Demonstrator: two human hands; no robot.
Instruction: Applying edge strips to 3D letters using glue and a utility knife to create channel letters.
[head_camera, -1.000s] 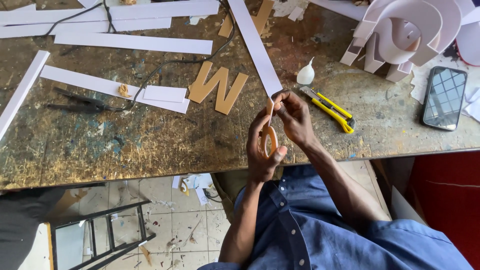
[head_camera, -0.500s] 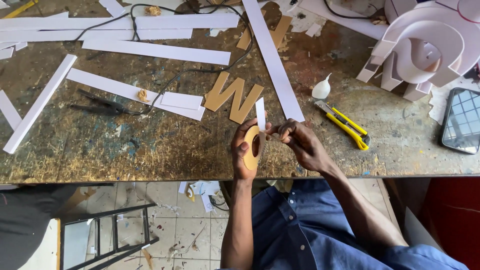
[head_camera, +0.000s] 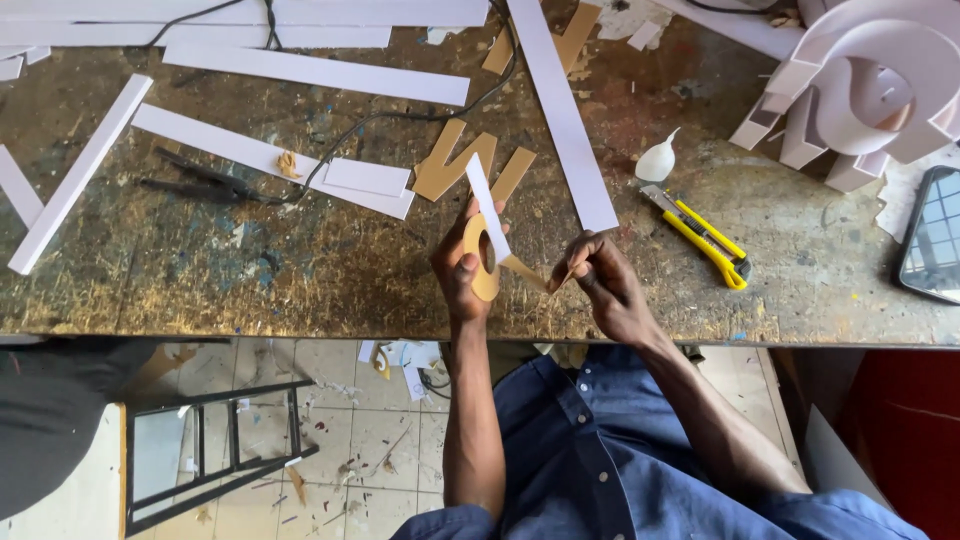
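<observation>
Two hands at work over the near edge of a scarred wooden table (head_camera: 200, 270): left hand (head_camera: 462, 275) gripping a tan tape roll (head_camera: 484, 262) with a short white strip (head_camera: 488, 208) standing against it, right hand (head_camera: 600, 285) pinching the tan tape end (head_camera: 528, 274) pulled off the roll. Just beyond, a tan cardboard letter (head_camera: 470, 165); farther right, a long white strip (head_camera: 562, 115), small white glue bottle (head_camera: 657, 160), yellow utility knife (head_camera: 700, 234); far right, a dark phone (head_camera: 932, 248).
</observation>
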